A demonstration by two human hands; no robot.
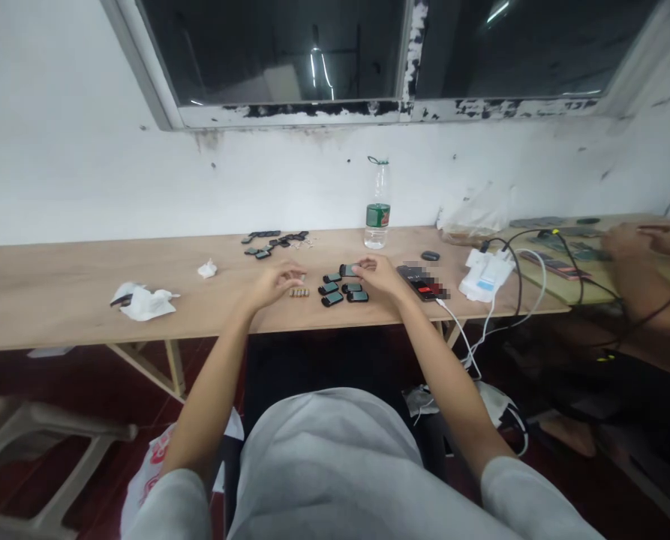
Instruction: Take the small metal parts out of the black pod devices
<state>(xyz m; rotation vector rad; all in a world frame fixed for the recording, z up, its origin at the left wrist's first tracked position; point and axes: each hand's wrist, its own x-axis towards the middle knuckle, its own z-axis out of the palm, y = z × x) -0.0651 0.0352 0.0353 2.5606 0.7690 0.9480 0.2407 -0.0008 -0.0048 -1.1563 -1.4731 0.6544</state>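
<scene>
the wooden surface lies under the left grip and the right grip. beyond the right grip, near the wall, stands the green-labelled water bottle; just right of that grip lies the phone. the right grip is pinched together on the right end of one grey-faced black device, its long axis running roughly sideways, toward the left grip. five similar devices lie left of and nearer the body than the right grip, between the two hands. the left grip curls, thumb near fingers; whether it pinches anything, i cannot tell. the small metallic cylinders lie in a sideways row just right of and bodyward from it, nearer the left hand than the right.
</scene>
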